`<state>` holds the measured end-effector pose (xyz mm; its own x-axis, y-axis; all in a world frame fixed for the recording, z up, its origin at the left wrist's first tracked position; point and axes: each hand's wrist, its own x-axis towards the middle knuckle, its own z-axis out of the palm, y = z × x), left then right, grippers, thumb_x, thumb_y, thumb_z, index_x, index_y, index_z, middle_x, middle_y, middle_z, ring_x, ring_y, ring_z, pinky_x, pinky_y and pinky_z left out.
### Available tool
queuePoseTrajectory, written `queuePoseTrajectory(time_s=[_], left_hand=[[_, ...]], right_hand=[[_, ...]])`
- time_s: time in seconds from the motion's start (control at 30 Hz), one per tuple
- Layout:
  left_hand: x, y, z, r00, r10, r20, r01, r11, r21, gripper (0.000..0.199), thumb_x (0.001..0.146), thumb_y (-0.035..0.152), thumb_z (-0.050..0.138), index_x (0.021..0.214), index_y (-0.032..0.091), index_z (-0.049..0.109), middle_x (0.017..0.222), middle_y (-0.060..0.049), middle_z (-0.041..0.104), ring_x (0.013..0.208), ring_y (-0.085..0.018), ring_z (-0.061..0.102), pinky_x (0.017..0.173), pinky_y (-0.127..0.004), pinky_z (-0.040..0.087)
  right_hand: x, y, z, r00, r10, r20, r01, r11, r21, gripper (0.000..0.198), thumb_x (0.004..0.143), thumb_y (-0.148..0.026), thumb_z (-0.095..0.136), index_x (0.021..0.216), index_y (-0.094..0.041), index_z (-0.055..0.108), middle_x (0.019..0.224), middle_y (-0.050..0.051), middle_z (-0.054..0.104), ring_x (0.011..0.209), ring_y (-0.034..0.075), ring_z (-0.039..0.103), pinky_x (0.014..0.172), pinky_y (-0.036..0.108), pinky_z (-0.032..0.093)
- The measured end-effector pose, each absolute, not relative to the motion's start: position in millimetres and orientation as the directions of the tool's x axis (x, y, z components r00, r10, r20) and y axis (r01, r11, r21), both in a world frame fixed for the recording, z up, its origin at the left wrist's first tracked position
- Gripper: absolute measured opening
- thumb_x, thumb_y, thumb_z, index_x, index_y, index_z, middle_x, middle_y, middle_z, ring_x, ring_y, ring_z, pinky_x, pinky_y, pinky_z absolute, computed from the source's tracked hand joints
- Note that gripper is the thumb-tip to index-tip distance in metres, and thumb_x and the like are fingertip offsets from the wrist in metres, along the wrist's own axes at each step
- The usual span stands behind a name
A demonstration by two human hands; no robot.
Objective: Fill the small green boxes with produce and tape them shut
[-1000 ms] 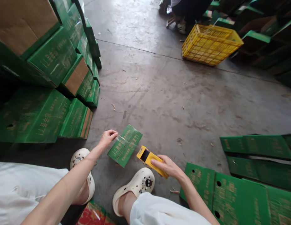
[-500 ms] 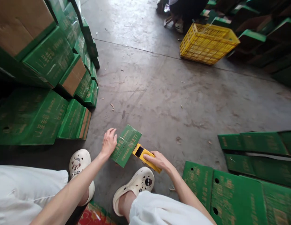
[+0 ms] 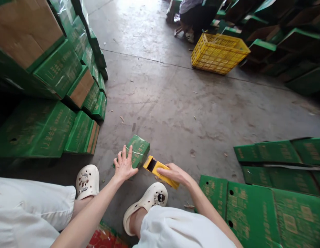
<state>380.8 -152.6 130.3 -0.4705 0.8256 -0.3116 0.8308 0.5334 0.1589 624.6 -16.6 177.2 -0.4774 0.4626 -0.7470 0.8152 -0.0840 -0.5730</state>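
Note:
My left hand [image 3: 124, 168] lies over the near left part of a small green carton [image 3: 138, 146] with pale printed characters, its fingers spread across the top. The carton is a closed, boxy shape, low over the floor between my feet; its underside is hidden. In my right hand [image 3: 176, 173] is a yellow handheld tool [image 3: 156, 168] with a black window near its front end. My thumb lies along its top and my fingers wrap its far side. The tool's front points at the carton's right side, with a narrow gap between them.
Stacked green cartons [image 3: 59, 69] rise on the left. More green cartons [image 3: 250, 206] lie at the lower right. A yellow plastic crate [image 3: 219, 55] stands farther off, near a seated person [image 3: 192, 15]. My cream clogs [image 3: 147, 203] flank the work spot, and a red patterned box [image 3: 103, 237] shows below.
My left hand has moved from beside the carton onto its top. The carton has turned so that its side shows. The yellow tool stays close by in my right hand.

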Motion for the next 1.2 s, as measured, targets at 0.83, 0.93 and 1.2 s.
queuePoseTrajectory(time_s=[0.83, 0.93, 1.2], left_hand=[[219, -164, 120, -0.445, 0.867, -0.225, 0.665, 0.488, 0.566, 0.096, 0.08, 0.056, 0.074, 0.163, 0.024, 0.037, 0.171, -0.016, 0.027, 0.157, -0.036, 0.032, 0.125, -0.049, 0.03], [246, -164, 122, -0.493, 0.842, -0.22, 0.772, 0.54, 0.336, 0.111, 0.076, 0.07, 0.075, 0.166, 0.026, 0.028, 0.173, -0.02, 0.02, 0.156, -0.045, 0.025, 0.123, -0.061, 0.028], [300, -142, 133, -0.587, 0.753, -0.298, 0.79, 0.613, -0.005, 0.131, 0.064, 0.052, 0.086, 0.169, 0.03, 0.011, 0.166, -0.029, 0.02, 0.144, -0.055, 0.034, 0.106, -0.073, 0.031]], right_hand=[[536, -18, 108, -0.509, 0.471, -0.72, 0.835, 0.065, -0.547, 0.054, 0.086, -0.069, 0.062, 0.079, -0.016, 0.069, 0.077, 0.005, 0.069, 0.069, 0.019, 0.063, 0.055, 0.026, 0.034], [516, -19, 112, -0.533, 0.483, -0.695, 0.821, 0.098, -0.562, 0.056, 0.088, -0.071, 0.06, 0.079, -0.016, 0.069, 0.077, 0.006, 0.069, 0.069, 0.018, 0.062, 0.055, 0.026, 0.034], [516, -25, 125, -0.495, 0.505, -0.707, 0.834, 0.046, -0.55, 0.055, 0.087, -0.069, 0.064, 0.081, -0.015, 0.071, 0.078, 0.006, 0.07, 0.069, 0.018, 0.062, 0.057, 0.026, 0.034]])
